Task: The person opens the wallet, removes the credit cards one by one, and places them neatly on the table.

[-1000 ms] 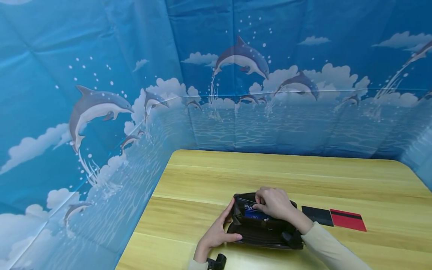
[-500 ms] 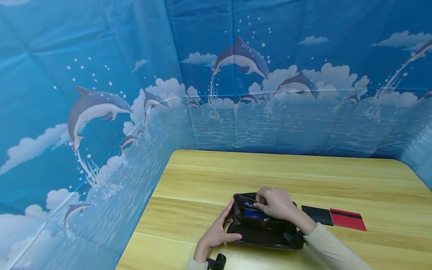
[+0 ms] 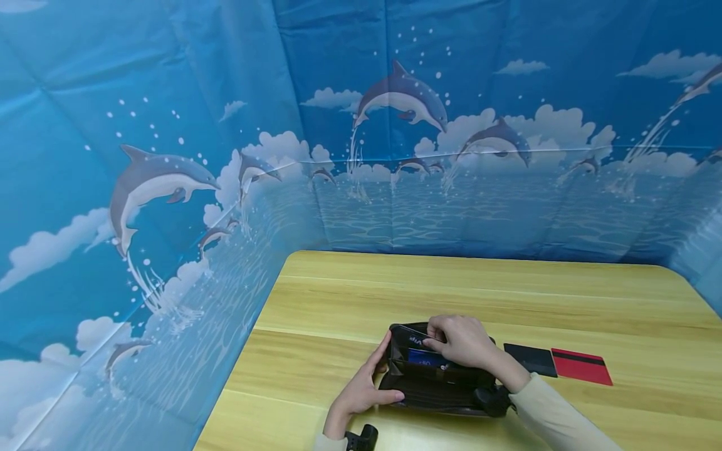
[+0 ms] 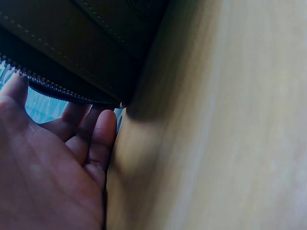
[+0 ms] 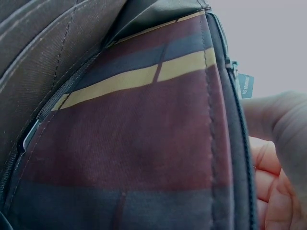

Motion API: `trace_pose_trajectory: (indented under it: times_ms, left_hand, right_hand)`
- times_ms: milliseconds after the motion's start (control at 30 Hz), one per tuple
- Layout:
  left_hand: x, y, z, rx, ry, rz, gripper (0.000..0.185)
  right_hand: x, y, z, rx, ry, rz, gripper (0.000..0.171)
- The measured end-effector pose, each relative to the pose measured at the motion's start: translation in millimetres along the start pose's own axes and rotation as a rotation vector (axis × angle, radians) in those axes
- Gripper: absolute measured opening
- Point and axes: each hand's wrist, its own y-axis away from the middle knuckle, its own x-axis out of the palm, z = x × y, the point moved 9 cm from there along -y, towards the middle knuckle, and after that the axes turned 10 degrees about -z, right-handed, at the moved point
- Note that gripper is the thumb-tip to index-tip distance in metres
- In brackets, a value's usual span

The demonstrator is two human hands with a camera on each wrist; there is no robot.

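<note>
Currently the open black wallet (image 3: 437, 376) lies near the table's (image 3: 451, 288) front edge. Right hand (image 3: 459, 341) rests over its far half, curled fingers pinching a card (image 3: 416, 341) in a slot. Left hand (image 3: 361, 391) holds the wallet's left end, fingers together, thumb (image 3: 389, 396) on top. Black card (image 3: 530, 360) and red card (image 3: 581, 366) lie side by side just right of the wallet.
</note>
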Motion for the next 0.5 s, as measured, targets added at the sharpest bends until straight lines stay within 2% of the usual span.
trace_pose_trajectory:
  times_ms: [333, 500]
  left_hand:
    - [0.8, -1.3, 3.4, 0.014, 0.009, 0.012, 0.104]
    - [-1.9, -4.6, 23.1, 0.017, -0.005, -0.008, 0.104]
  right_hand:
    - [1, 2, -3, 0.024, -0.048, 0.019, 0.015]
    - [2, 3, -4, 0.016, -0.018, 0.032, 0.016]
